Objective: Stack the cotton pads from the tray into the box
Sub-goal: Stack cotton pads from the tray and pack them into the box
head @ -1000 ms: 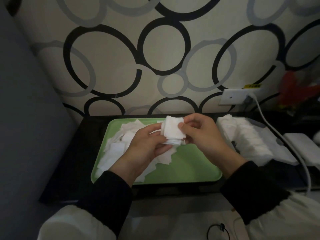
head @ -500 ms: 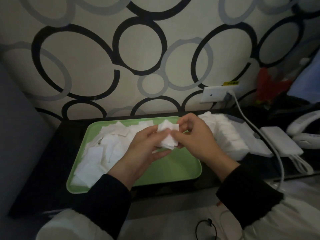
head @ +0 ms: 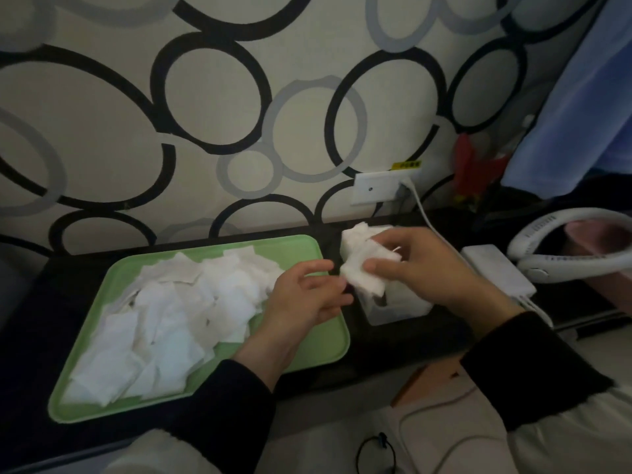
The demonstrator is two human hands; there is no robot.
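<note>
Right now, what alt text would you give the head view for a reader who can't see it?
The right hand holds a small stack of cotton pads over the box, just right of the green tray. The left hand hovers empty above the tray's right side, and loose pads cover its left part.

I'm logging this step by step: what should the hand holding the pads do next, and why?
Probably lower the right hand so its stack of pads settles into the clear box. The stack is pinched right over the box, and the left hand is open over the tray, holding nothing.
</note>
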